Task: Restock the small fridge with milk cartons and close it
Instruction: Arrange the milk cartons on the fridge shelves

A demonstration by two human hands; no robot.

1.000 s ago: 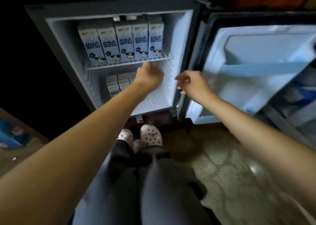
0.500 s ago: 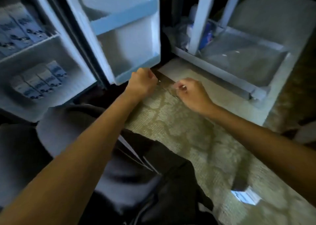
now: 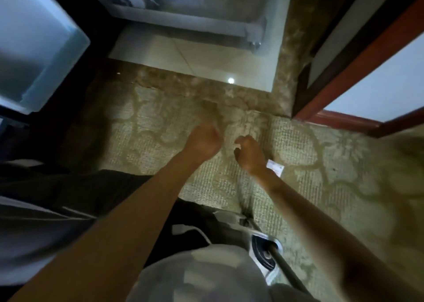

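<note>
Left hand mid-frame: blurred, fingers curled under, hold cannot be told. Right hand beside it: loosely curled, empty. Milk carton on carpet by right wrist. Fridge door upper left.

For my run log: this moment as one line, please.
fridge door open | left hand, right hand over carpet | carton on carpet

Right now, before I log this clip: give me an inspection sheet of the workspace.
Surface: patterned carpet, pale tiles beyond.
Job's things: fridge door open; white box, maybe a carton, on the carpet, partly behind the right wrist; fridge interior out of view.
Clutter: nothing seen.
Hands: left hand curled, palm hidden; right hand loosely curled, empty; both over the carpet.
Cables: white cord across the person's lap.
Surroundings: grey rack base, wooden door frame.
</note>
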